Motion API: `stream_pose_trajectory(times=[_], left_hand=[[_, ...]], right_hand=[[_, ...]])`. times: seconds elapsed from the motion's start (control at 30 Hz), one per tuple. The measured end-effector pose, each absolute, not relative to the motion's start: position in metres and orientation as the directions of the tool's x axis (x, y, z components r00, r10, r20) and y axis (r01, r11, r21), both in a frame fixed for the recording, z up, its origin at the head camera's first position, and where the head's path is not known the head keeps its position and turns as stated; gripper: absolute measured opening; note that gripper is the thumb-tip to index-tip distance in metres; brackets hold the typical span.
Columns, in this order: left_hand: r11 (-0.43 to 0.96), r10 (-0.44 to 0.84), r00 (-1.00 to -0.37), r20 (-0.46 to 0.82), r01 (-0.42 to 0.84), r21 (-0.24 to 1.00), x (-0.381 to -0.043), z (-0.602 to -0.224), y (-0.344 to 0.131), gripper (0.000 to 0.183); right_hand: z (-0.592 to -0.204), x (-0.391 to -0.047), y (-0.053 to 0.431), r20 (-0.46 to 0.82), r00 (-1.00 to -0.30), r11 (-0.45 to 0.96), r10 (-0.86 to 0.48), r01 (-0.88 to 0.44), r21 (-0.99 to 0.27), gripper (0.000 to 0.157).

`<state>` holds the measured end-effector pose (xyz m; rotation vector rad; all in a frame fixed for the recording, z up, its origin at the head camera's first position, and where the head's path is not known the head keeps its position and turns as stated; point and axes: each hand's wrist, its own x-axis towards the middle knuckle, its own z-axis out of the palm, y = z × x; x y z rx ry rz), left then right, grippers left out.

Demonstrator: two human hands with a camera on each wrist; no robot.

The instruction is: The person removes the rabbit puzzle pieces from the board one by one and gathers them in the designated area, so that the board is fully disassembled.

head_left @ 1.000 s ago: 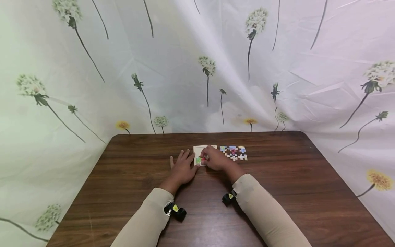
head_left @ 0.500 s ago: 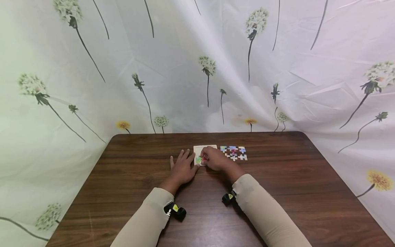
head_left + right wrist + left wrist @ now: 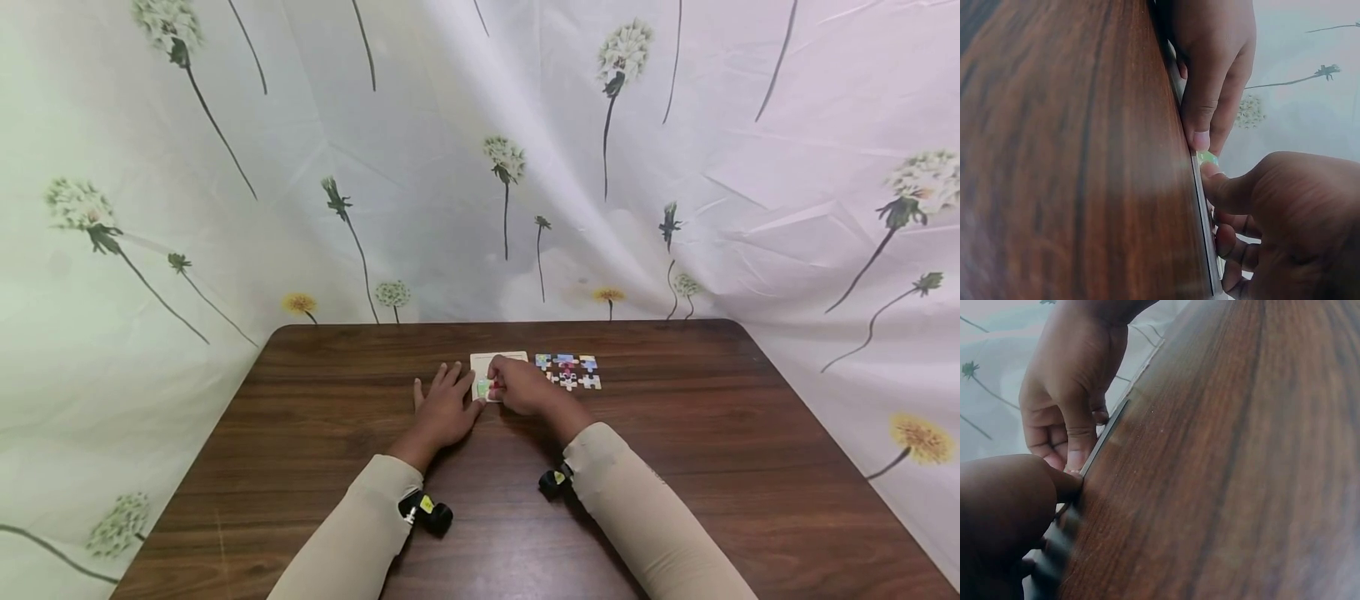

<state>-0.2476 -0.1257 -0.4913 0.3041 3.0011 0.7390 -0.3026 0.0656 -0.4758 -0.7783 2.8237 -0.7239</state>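
In the head view a small white puzzle board (image 3: 480,367) lies flat near the far edge of the table. My left hand (image 3: 444,408) rests beside it with fingers spread, its thumb along the board's near left corner. My right hand (image 3: 525,386) bends over the board, fingers curled, pinching a green and red puzzle piece (image 3: 483,389) low down on it. Seen from the right wrist, the green part of the piece (image 3: 1209,157) shows between the two thumbs at the board's edge. The curled fingers hide most of the board's right half.
Right of the board, several loose jigsaw pieces (image 3: 567,363) lie in two rows, blue and pink among them, partly behind the right hand. The brown wooden table (image 3: 337,400) ends just past them at a hanging cloth (image 3: 450,208) printed with dandelions.
The green part of the puzzle piece shifts slightly under my right fingertips, and the right hand turns a little. My left hand stays where it was.
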Motion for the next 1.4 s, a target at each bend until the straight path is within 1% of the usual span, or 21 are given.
stream_pose_trajectory(times=[0.17, 0.7, 0.93, 1.13, 1.4], left_hand=[[0.868, 0.200, -0.980, 0.016, 0.185, 0.460, -0.247, -0.490, -0.126, 0.062], [0.868, 0.199, -0.980, 0.019, 0.186, 0.461, -0.247, -0.489, -0.125, 0.062], [0.864, 0.195, -0.981, 0.007, 0.175, 0.472, -0.248, -0.490, -0.125, 0.062], [0.872, 0.202, -0.979, 0.017, 0.188, 0.453, -0.246, -0.489, -0.125, 0.061], [0.869, 0.204, -0.979, 0.012, 0.187, 0.458, -0.246, -0.490, -0.126, 0.062]], right_hand=[[-0.477, -0.303, 0.065, 0.008, -0.865, 0.736, -0.502, -0.432, -0.521, 0.014], [-0.478, -0.304, 0.071, 0.079, -0.844, 0.633, -0.531, -0.457, -0.624, 0.014], [-0.473, -0.304, 0.074, 0.110, -0.826, 0.644, -0.553, -0.508, -0.572, 0.017], [-0.471, -0.302, 0.077, 0.133, -0.804, 0.633, -0.580, -0.548, -0.547, 0.020], [-0.470, -0.300, 0.078, 0.133, -0.795, 0.640, -0.591, -0.563, -0.522, 0.019]])
